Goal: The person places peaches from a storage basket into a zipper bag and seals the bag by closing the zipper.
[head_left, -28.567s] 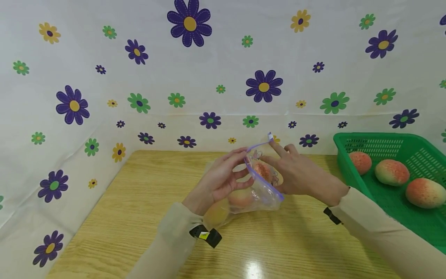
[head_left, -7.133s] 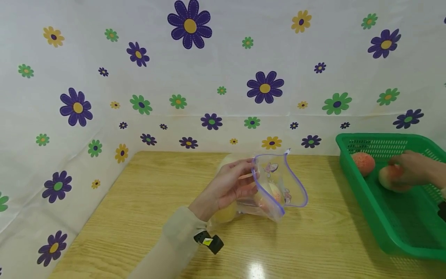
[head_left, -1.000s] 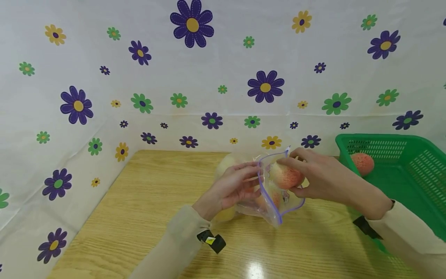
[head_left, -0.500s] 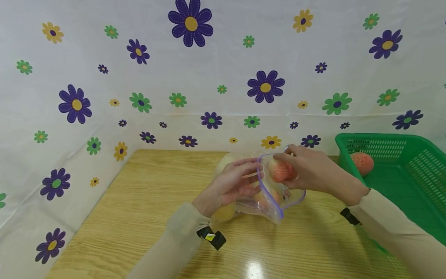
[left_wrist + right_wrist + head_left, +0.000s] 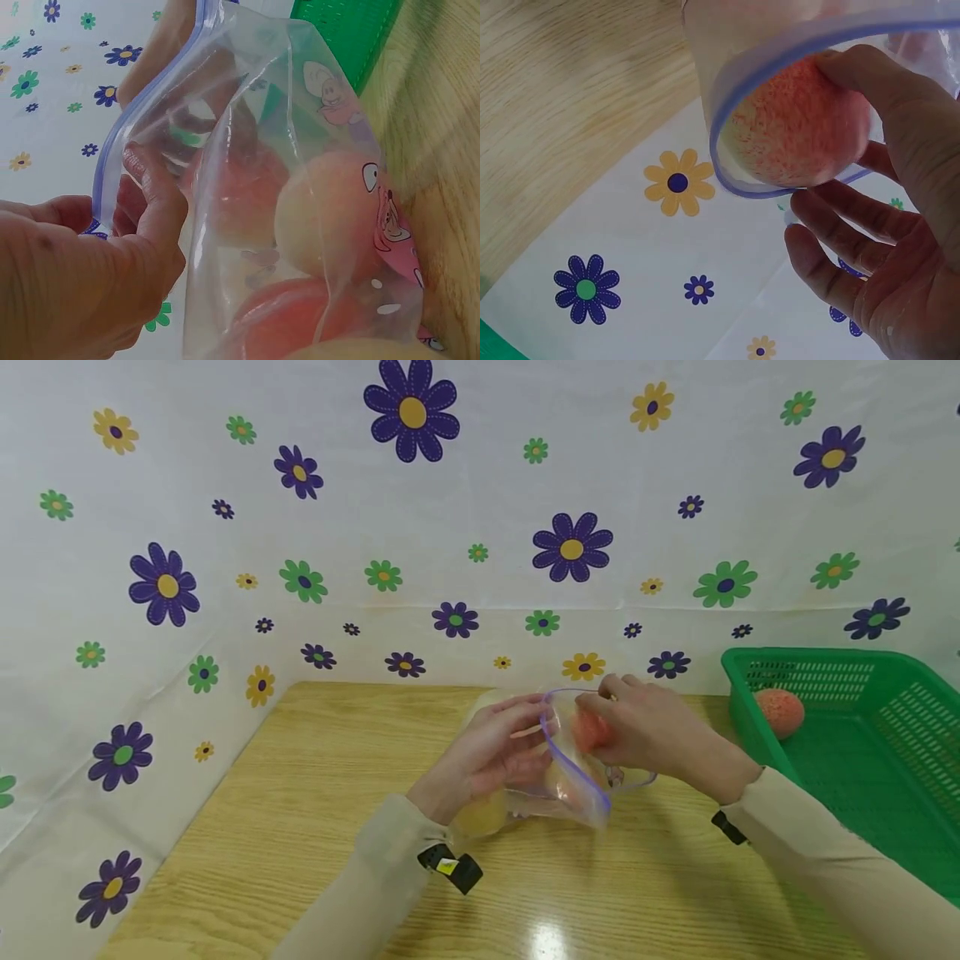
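A clear zip bag (image 5: 567, 800) with a purple-edged mouth and pink cartoon prints lies on the table, its mouth facing right. My left hand (image 5: 480, 758) pinches the near-left edge of that mouth between thumb and fingers, as the left wrist view shows. At the opening, my right hand (image 5: 651, 727) grips a red-and-yellow peach (image 5: 802, 127), which sits inside the purple rim. Through the plastic, in the left wrist view, more peaches (image 5: 319, 217) show below the held one. Part of the bag lies hidden behind my left hand.
On the right stands a green perforated basket (image 5: 825, 827) with one peach (image 5: 780, 713) near its left wall. A flower-patterned cloth (image 5: 337, 510) hangs behind the wooden table (image 5: 315, 793).
The right hand has carried the peach left into the bag's mouth. Three peaches lay in the basket in the earliest frame, one now. The left hand keeps its hold on the bag.
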The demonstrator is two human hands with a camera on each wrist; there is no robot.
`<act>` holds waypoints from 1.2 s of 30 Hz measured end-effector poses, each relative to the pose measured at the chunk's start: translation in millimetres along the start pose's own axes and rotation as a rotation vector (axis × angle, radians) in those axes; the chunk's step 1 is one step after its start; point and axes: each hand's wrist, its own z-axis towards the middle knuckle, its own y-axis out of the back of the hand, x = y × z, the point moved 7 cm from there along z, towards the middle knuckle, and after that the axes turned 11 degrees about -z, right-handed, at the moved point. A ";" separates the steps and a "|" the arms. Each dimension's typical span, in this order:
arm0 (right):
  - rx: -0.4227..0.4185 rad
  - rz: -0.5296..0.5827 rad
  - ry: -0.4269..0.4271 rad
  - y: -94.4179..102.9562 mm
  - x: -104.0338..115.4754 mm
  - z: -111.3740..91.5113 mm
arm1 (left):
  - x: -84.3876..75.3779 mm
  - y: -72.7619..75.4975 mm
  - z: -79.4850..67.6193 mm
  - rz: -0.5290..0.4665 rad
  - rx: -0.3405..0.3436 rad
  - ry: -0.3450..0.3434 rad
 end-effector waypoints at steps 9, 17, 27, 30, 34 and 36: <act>0.006 0.007 -0.046 -2.1 -4.4 -1.7 | -7.3 4.2 -1.2 -0.017 -0.002 -0.028; 0.091 -0.052 -0.048 -2.7 -7.1 -9.8 | -17.4 -0.6 -3.1 -0.066 -0.029 -0.058; 0.141 -0.191 -0.036 5.6 -4.6 -17.5 | -35.7 -5.2 -7.1 -0.061 -0.025 -0.105; 0.141 -0.194 -0.031 11.7 -3.4 -16.8 | -42.5 -5.0 -8.4 -0.048 -0.034 -0.137; 0.130 -0.165 -0.013 17.1 -2.8 -15.2 | -44.5 -4.4 -10.4 -0.033 -0.037 -0.145; 0.134 -0.116 -0.009 17.9 -4.3 -14.9 | -41.4 -3.9 -11.1 -0.025 -0.037 -0.127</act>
